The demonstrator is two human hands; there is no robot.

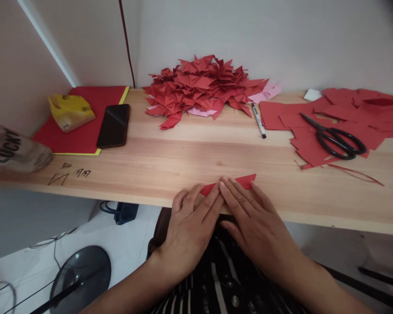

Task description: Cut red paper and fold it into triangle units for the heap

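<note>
A piece of folded red paper (pixel 248 180) lies at the front edge of the wooden table, partly covered by my fingers. My left hand (pixel 190 223) presses on its left part, with the fingers lying on the paper and slightly bent. On the right, my right hand (pixel 255 220) is open, its fingers stretched flat across the middle and right of the same paper. The fingertips of both hands meet near the paper's centre. A pointed right end of the paper sticks out beyond my right fingers.
Behind lies a heap of folded red paper pieces (pixel 196 87). To the right are red paper sheets (pixel 278 114) with black-handled scissors (pixel 338 141) on top, and a pen (pixel 258 121). At left are a phone (pixel 113 125), a yellow packet (pixel 70 113) and a LUCKY-marked bag (pixel 16 150).
</note>
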